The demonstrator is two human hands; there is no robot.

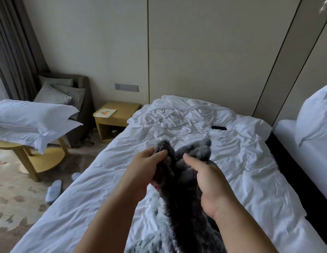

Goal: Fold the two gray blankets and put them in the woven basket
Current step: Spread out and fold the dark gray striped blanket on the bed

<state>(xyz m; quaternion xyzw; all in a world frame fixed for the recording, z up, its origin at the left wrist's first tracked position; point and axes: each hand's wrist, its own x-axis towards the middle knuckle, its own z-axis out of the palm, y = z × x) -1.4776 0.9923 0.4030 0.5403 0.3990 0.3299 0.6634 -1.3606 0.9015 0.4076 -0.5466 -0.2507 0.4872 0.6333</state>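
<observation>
A fuzzy gray blanket (179,201) hangs bunched between my two hands above the white bed (250,170). My left hand (142,170) grips one edge of it, thumb on top near the upper tip. My right hand (208,181) holds the other side, thumb pressed into the pile. The blanket's lower part trails down onto the bed toward me. More gray fluffy fabric (149,240) lies at the bottom edge; I cannot tell whether it is the same blanket. No woven basket is in view.
A black phone (219,128) lies on the rumpled bed. A wooden nightstand (115,119) stands left of the bed, with an armchair (75,99) beyond it. White pillows (31,119) rest on a round table. Slippers (54,190) lie on the carpet. A second bed (305,152) is at right.
</observation>
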